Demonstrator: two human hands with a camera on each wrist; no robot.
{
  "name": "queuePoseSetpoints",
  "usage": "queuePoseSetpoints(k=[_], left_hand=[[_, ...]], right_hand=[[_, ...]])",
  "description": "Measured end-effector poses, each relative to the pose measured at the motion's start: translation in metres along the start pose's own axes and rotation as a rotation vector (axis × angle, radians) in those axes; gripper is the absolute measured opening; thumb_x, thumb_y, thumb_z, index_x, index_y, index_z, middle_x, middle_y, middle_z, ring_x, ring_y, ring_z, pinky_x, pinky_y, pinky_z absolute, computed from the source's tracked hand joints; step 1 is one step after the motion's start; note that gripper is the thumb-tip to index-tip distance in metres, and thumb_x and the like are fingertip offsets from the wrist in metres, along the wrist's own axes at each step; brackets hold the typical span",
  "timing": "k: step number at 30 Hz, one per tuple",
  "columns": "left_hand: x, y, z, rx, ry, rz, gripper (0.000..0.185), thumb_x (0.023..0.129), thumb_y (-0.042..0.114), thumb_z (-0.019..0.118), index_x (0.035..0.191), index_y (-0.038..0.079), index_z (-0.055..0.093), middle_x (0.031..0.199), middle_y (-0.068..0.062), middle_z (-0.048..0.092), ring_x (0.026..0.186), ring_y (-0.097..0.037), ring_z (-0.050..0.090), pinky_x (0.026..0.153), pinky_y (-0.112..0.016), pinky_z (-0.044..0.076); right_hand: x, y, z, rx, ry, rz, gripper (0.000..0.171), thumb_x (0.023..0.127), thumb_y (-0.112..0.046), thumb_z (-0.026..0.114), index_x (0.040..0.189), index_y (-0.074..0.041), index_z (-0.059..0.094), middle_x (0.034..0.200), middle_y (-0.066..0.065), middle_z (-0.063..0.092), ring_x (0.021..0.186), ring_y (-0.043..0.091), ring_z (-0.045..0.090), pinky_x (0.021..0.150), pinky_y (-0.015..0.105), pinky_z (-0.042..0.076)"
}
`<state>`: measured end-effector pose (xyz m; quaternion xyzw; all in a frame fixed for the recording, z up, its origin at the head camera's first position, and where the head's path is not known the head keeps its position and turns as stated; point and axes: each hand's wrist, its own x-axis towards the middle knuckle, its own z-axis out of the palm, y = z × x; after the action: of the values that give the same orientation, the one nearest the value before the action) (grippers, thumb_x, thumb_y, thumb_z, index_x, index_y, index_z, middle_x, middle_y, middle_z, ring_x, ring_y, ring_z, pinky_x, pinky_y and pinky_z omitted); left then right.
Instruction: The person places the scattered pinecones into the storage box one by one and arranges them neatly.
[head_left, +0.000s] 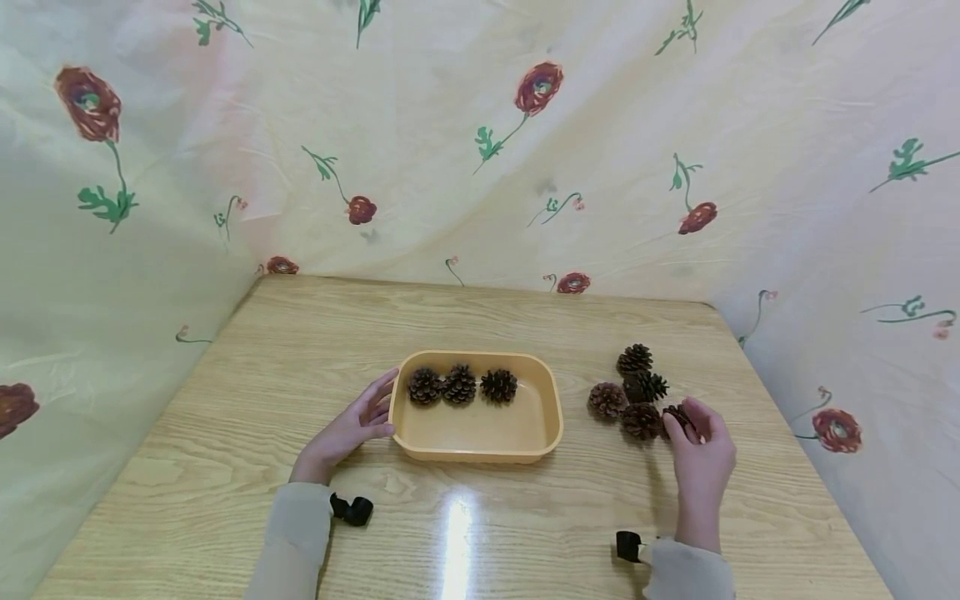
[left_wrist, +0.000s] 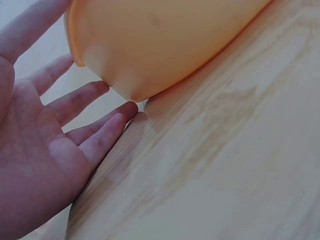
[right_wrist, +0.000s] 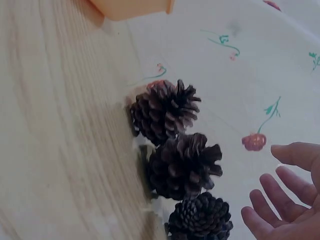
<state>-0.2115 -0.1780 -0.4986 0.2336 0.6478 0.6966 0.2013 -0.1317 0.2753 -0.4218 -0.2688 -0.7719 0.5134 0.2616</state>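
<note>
A shallow yellow-orange tray (head_left: 472, 454) stands on the table, with three brown pine cones (head_left: 459, 385) along its back left side. My left hand (head_left: 355, 429) is at the tray's left end, its fingers spread and touching or nearly touching the outer wall (left_wrist: 165, 45). Over on the right, my right hand (head_left: 703, 446) reaches over the nearest pine cone (head_left: 677, 419) of a loose group. From the right wrist view, the right hand (right_wrist: 290, 200) has thumb and fingers apart, nothing between them, beside a pine cone (right_wrist: 200, 217).
Several more pine cones (head_left: 641, 421) lie close together right of the tray. The wood-grain table (head_left: 525, 533) backs onto a flower-printed cloth (head_left: 420, 150), which also hangs at both sides. Black wrist cameras (head_left: 352, 510) sit by the sleeves.
</note>
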Motion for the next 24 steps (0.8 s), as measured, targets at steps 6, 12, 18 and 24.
queuePoseSetpoints(k=[6,12,18,24], left_hand=[[0.0,0.001,0.0,-0.002,-0.003,-0.004,0.083,0.087,-0.001,0.059,0.149,0.025,0.011,0.154,-0.012,0.013,0.137,-0.038,0.02,0.112,-0.048,0.018],[0.0,0.0,0.0,-0.003,-0.005,-0.002,0.083,0.086,-0.002,0.059,0.149,0.024,0.011,0.154,-0.012,0.013,0.137,-0.038,0.02,0.112,-0.048,0.018],[0.0,0.0,0.0,-0.004,-0.005,-0.004,0.083,0.087,-0.001,0.059,0.149,0.024,0.011,0.154,-0.011,0.013,0.137,-0.038,0.02,0.111,-0.048,0.018],[0.0,-0.001,-0.001,0.008,-0.007,0.004,0.083,0.087,-0.001,0.059,0.15,0.023,0.01,0.154,-0.012,0.013,0.136,-0.038,0.021,0.112,-0.047,0.019]], right_hand=[[0.005,0.005,-0.004,-0.052,0.014,0.048,0.046,0.086,-0.017,0.064,0.129,-0.005,0.052,0.124,0.005,0.052,0.118,0.014,0.046,0.101,0.028,0.041],[0.009,0.009,-0.007,-0.104,0.011,0.066,0.047,0.087,-0.016,0.063,0.13,-0.002,0.05,0.137,0.016,0.042,0.127,0.027,0.039,0.104,0.038,0.038],[0.015,0.016,-0.011,-0.139,-0.016,0.105,0.052,0.088,-0.021,0.062,0.134,-0.003,0.045,0.141,0.019,0.033,0.13,0.032,0.033,0.106,0.042,0.035],[0.022,0.023,-0.013,-0.166,-0.055,0.144,0.058,0.089,-0.023,0.06,0.14,-0.006,0.038,0.145,0.017,0.032,0.132,0.033,0.031,0.106,0.045,0.034]])
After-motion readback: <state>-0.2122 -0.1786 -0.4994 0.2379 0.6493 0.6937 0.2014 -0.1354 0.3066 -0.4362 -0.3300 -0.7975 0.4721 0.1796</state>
